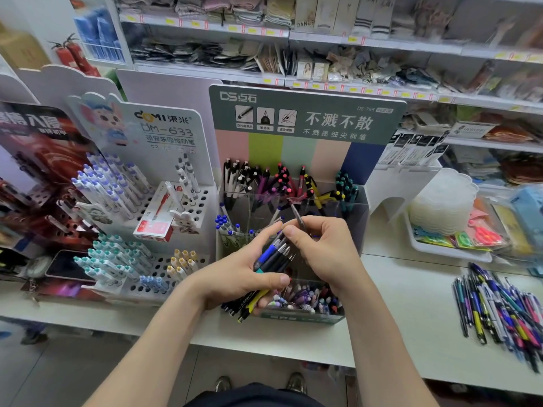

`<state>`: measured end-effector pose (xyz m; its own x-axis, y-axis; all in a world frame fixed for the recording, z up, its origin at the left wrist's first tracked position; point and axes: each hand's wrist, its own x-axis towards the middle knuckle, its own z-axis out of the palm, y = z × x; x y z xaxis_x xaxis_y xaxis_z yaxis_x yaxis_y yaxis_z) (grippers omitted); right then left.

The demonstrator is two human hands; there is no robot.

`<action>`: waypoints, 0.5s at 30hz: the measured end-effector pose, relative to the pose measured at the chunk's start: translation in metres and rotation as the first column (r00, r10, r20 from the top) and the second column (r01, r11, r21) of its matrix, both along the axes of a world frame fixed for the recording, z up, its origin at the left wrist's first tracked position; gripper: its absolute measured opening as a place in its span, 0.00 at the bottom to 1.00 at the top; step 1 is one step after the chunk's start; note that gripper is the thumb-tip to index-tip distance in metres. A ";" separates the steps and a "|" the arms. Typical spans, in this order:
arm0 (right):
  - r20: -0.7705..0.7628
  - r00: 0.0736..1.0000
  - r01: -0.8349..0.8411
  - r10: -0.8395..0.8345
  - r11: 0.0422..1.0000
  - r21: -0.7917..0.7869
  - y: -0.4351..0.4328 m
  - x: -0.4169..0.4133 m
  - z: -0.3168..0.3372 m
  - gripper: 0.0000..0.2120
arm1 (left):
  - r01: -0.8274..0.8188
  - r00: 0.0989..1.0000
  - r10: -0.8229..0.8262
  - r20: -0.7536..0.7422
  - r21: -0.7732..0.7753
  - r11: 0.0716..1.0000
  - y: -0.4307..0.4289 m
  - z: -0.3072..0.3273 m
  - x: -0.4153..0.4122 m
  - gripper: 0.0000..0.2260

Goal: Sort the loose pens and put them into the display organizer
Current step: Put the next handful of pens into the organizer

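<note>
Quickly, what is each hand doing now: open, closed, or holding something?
Left hand: grips a bundle of pens.
Right hand: pinches a single pen above the bundle.

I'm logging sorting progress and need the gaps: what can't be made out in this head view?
Head view, the bundle of pens in the left hand: count hidden by its fingers.
The single pen pinched by the right hand: colour blurred, barrel behind fingers.
The display organizer: middle compartments hidden behind both hands.
The loose pens: pile cut by the right edge.
</note>
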<state>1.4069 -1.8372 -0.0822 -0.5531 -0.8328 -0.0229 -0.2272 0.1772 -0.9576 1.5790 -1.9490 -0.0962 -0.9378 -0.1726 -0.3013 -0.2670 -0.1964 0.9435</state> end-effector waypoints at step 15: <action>0.370 0.929 0.060 0.006 0.984 -0.166 0.002 0.024 -0.003 0.11 | -0.051 0.998 0.053 -0.031 0.070 0.996 0.007 -0.002 -0.001 0.40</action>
